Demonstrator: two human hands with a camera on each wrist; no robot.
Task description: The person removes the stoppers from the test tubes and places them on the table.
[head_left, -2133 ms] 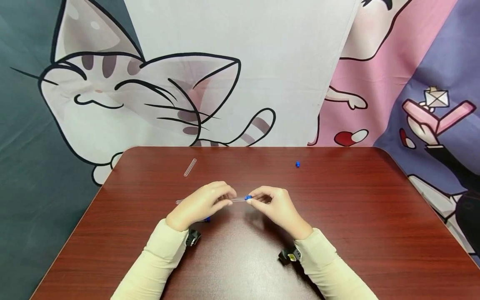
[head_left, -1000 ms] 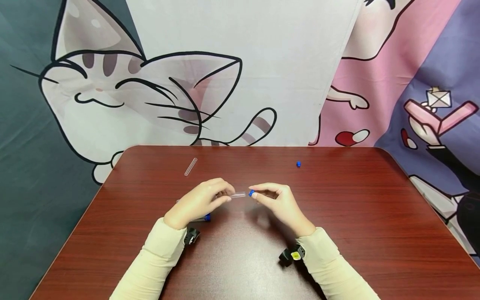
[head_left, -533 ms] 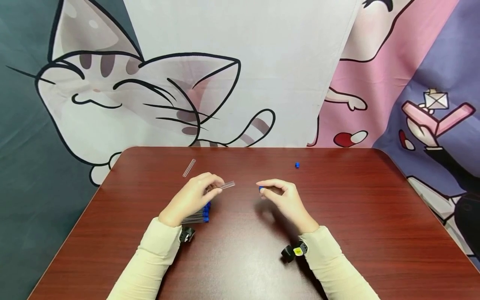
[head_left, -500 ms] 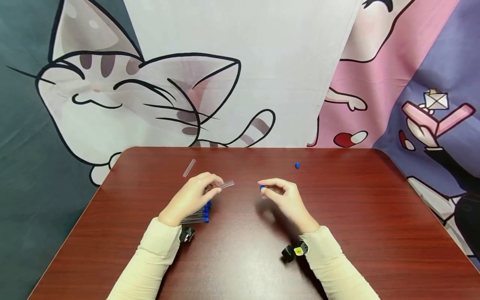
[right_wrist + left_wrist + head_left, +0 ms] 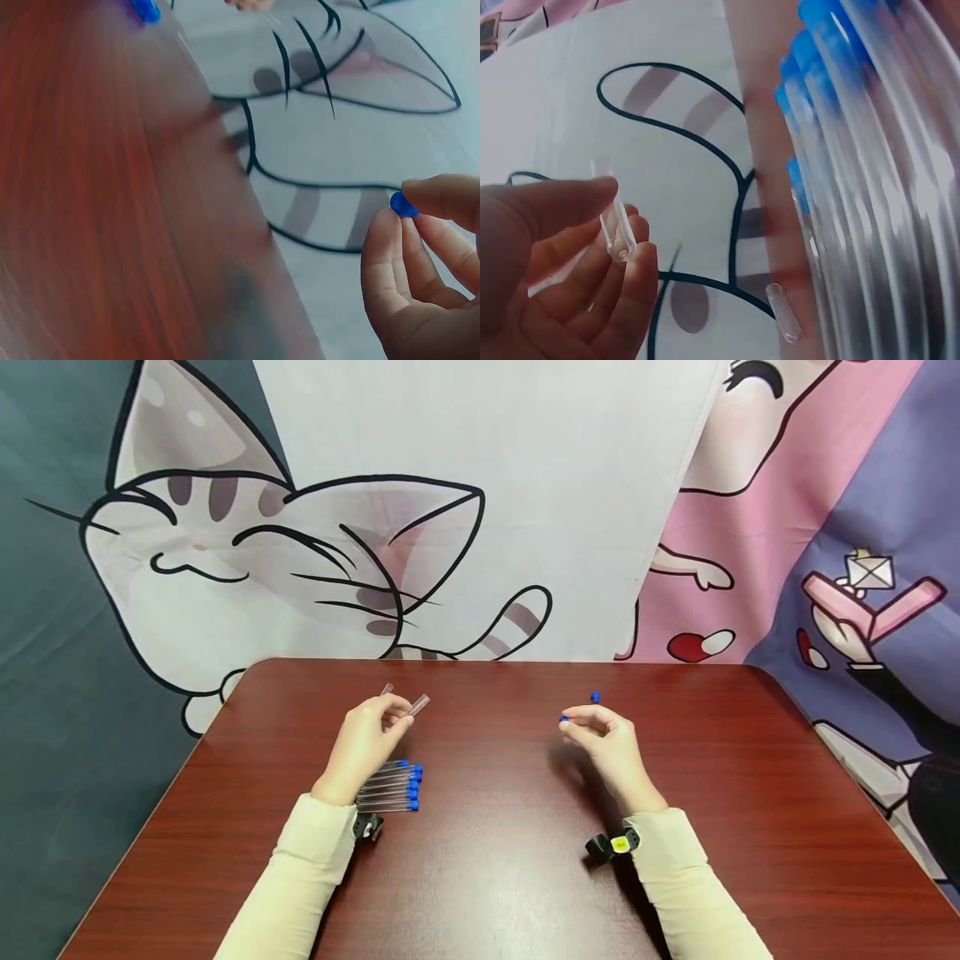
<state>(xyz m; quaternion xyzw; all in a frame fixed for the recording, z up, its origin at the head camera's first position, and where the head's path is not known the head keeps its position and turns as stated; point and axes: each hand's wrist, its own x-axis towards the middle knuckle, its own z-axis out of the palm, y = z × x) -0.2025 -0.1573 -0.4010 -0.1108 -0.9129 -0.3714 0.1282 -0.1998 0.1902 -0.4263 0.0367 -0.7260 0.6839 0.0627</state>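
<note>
My left hand pinches a clear plastic test tube between thumb and fingers, over the far left of the table. In the left wrist view that tube has its rounded end at the fingertips. A small blue cap sits between the thumb and fingertips of my right hand, off to the right and well apart from the tube. Just beyond my left hand lies another clear tube, partly hidden by the fingers. Behind my right hand a second blue cap rests on the table.
Several clear tubes with blue caps lie side by side next to my left wrist, caps pointing right. The brown table ends at a cartoon-printed cloth backdrop. Each wrist carries a small black camera.
The cap has come off the tube's end. My left hand has moved left and away with the tube, my right hand right with the cap. The row of capped tubes is now uncovered.
</note>
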